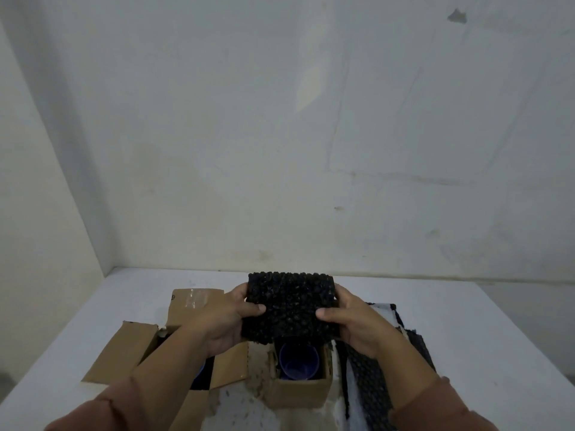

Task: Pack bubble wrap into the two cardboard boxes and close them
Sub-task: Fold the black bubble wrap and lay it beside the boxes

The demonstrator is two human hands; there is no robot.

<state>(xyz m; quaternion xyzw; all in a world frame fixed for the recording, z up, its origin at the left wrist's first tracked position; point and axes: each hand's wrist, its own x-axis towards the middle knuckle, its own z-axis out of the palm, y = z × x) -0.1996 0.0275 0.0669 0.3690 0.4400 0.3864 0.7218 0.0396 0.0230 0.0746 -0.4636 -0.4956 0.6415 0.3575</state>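
Observation:
A black sheet of bubble wrap (291,303) is held up over the table between both hands. My left hand (224,318) grips its left edge, thumb on the near face. My right hand (351,318) grips its right edge the same way. Directly below the sheet stands an open cardboard box (298,391) with a blue cup (298,360) inside. A second open cardboard box (124,353) lies to the left under my left forearm, flaps spread, with something blue partly hidden inside.
More black bubble wrap (370,384) lies on the white table (466,321) to the right of the boxes, under my right forearm. A bare wall rises just behind the table's far edge.

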